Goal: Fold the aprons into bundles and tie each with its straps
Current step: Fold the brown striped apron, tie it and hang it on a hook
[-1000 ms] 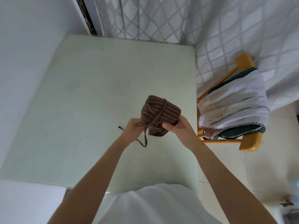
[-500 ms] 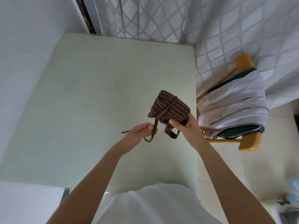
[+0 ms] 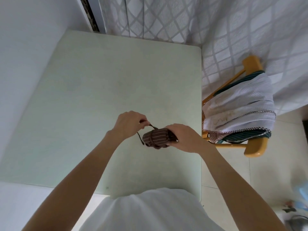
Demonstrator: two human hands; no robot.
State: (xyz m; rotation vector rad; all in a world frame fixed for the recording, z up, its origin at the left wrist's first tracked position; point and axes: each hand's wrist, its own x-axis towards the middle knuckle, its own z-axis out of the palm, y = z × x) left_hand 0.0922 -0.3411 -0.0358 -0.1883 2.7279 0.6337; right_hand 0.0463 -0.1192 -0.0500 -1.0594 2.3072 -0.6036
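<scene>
Now, with the left hand (image 3: 129, 124) pinching a strap (image 3: 150, 125) and the right hand (image 3: 180, 136) gripping the brown striped bundle (image 3: 156, 138) just above the table (image 3: 100, 90), a slipped strap could probably unravel the wrap.

— What can't you make out on the brown striped bundle (image 3: 156, 138)?

— Its right end sits under the right hand (image 3: 182, 137), so how the fingers lie there is hidden. Its underside is out of sight too.

— And the strap (image 3: 150, 125)?

— One end vanishes inside the left hand (image 3: 129, 123). Whether it is knotted, I cannot tell.

— The chair (image 3: 251, 148) on the right?

— Aprons (image 3: 240, 104) draped over it cover the seat; how many lie there is unclear. At the near right corner, small blurred objects (image 3: 298, 205) are cut off by the edge.
</scene>
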